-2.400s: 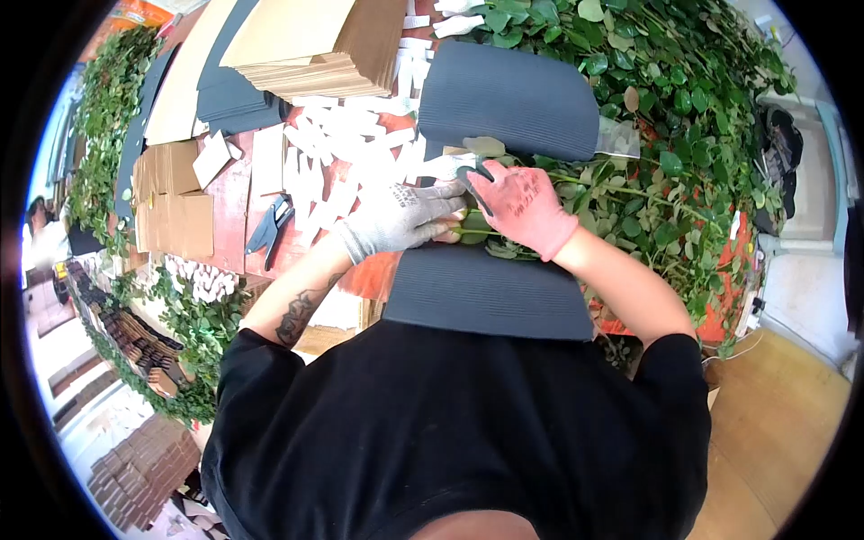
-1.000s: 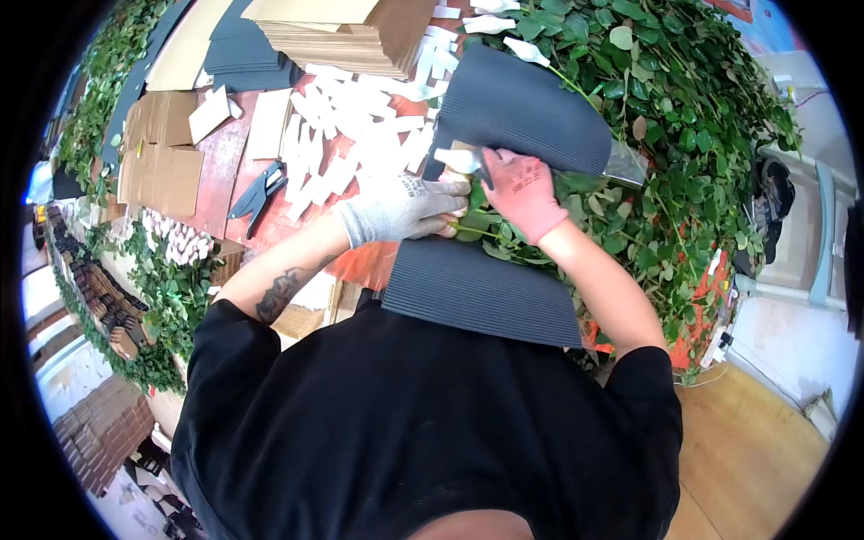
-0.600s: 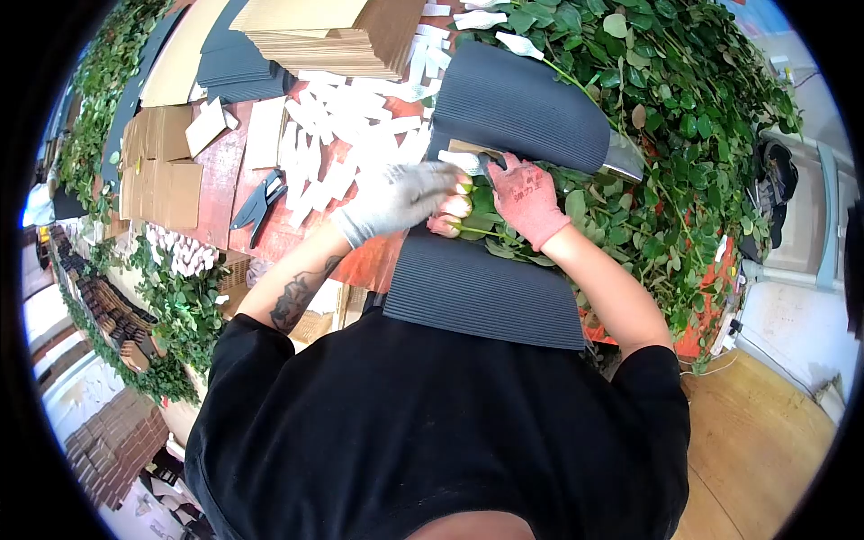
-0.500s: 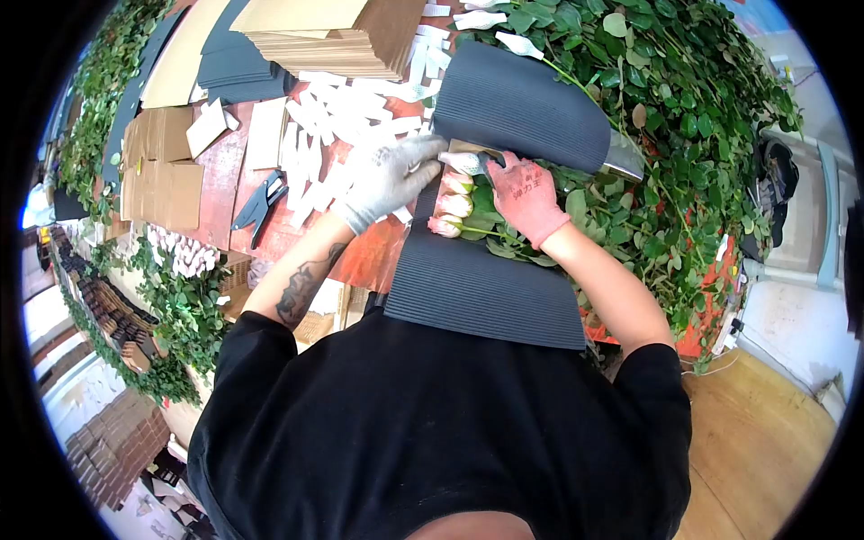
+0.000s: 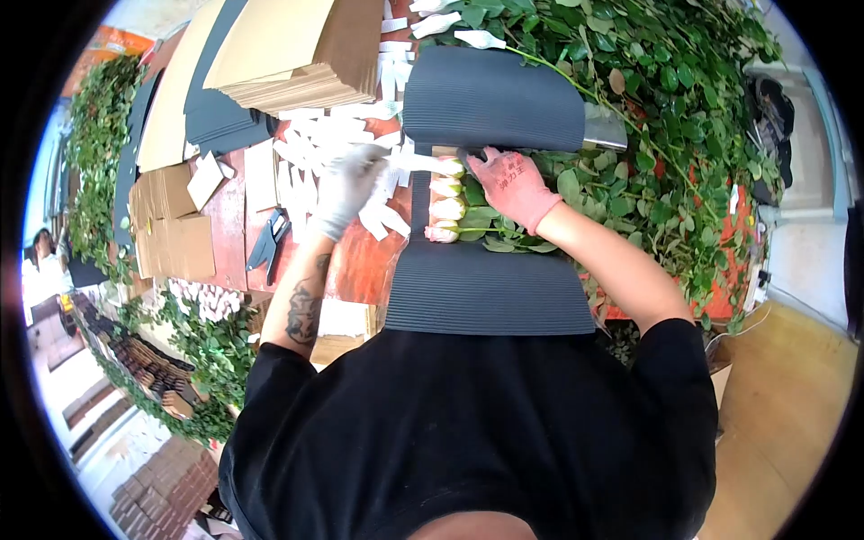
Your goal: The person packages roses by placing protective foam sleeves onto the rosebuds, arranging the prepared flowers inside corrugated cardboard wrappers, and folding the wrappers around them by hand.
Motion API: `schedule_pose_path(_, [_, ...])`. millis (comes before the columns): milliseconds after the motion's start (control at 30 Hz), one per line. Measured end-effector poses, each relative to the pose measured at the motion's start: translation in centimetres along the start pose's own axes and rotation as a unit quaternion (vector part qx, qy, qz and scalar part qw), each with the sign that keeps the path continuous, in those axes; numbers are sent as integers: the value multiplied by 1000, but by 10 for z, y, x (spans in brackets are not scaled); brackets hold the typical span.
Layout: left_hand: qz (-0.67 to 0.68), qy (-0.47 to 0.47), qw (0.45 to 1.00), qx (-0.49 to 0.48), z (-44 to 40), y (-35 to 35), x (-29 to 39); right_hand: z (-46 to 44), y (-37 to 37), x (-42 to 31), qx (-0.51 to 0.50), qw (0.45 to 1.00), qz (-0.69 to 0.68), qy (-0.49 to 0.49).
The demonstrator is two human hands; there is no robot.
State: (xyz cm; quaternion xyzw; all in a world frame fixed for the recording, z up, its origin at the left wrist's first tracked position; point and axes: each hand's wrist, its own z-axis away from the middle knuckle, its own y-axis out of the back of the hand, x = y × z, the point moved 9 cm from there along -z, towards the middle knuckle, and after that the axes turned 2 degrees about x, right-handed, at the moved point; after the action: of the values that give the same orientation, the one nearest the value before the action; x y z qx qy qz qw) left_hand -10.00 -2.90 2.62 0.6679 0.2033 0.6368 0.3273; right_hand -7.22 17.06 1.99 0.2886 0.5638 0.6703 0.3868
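Observation:
My left hand [image 5: 346,189], in a pale grey glove, is closed on one end of a white bud sleeve [image 5: 412,162]. The sleeve stretches to the right, toward the head of the topmost rose [image 5: 450,167]. In a pink glove, my right hand [image 5: 513,187] is closed beside that rose head, its thumb and fingers on the stem. Below it, more pale pink-and-cream roses [image 5: 447,209] lie in a column, stems to the right. They rest between two raised flaps of black corrugated board, an upper flap [image 5: 490,99] and a lower flap [image 5: 490,288].
Loose white sleeves [image 5: 301,157] cover the red table left of the roses. Behind them stands a stack of brown cardboard sheets [image 5: 297,54]. A black stapler-like tool [image 5: 267,243] lies near the cartons [image 5: 171,225]. Leafy stems [image 5: 666,135] fill the right side.
My left hand has moved left, away from the topmost rose, drawing out the white sleeve that covered its bud. The bud now shows. My right hand stays by the stem; the view has shifted slightly.

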Motion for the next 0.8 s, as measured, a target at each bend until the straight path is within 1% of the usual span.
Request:
schedule_pose_path(67, [-163, -116, 979, 43, 4, 31, -2, 2, 2, -3, -9, 1000, 3, 1])
schedule_pose_path(100, [-166, -115, 978, 45, 6, 33, 7, 0, 2, -4, -17, 1000, 13, 8])
schedule_pose_path(133, [-136, -126, 983, 17, 12, 30, 26, -2, 0, -4, -13, 1000, 15, 11])
schedule_pose_path(167, [-104, -133, 986, -12, 22, 24, 46, -1, -1, -6, 31, 999, 27, 21])
schedule_pose_path(200, [-131, -191, 971, -66, 28, 4, 67, 0, 1, -6, 76, 996, 45, 33])
schedule_pose_path(233, [-151, -249, 949, -119, 37, -16, 86, 1, 1, -6, 86, 995, 35, 38])
schedule_pose_path(267, [-116, -213, 958, -151, 35, -27, 102, 1, 3, -7, 65, 996, 58, 22])
schedule_pose_path(333, [-132, -192, 956, -179, 29, -55, 100, 0, 13, -9, 36, 998, 40, 31])
schedule_pose_path(400, [-116, -150, 955, -227, 26, -60, 98, 11, 39, -11, -17, 999, 6, 36])
schedule_pose_path(433, [-92, -158, 955, -234, 26, -53, 110, 21, 71, -9, 75, 996, -4, 38])
schedule_pose_path(467, [-92, -164, 956, -227, 27, -56, 107, 34, 103, -6, 167, 985, -13, 40])
schedule_pose_path(500, [-120, -184, 954, -205, 29, -62, 97, 30, 133, 5, 213, 976, -33, 40])
schedule_pose_path(533, [-149, -202, 950, -188, 33, -67, 89, 22, 155, 22, 258, 964, -56, 36])
schedule_pose_path(600, [-176, -219, 943, -179, 35, -68, 90, -24, 176, 73, 258, 947, -189, -41])
schedule_pose_path(667, [-230, -248, 926, -166, 40, -64, 102, -81, 146, 118, 192, 956, -213, -57])
schedule_pose_path(700, [-228, -209, 930, -200, 40, -64, 100, -108, 120, 133, 112, 971, -196, -72])
schedule_pose_path(733, [-210, -227, 931, -194, 41, -65, 99, -124, 96, 145, 30, 978, -181, -97])
schedule_pose_path(767, [-201, -228, 933, -192, 41, -66, 98, -130, 79, 155, -50, 973, -174, -141])
schedule_pose_path(800, [-191, -225, 936, -190, 40, -66, 97, -127, 76, 154, -89, 968, -186, -141])
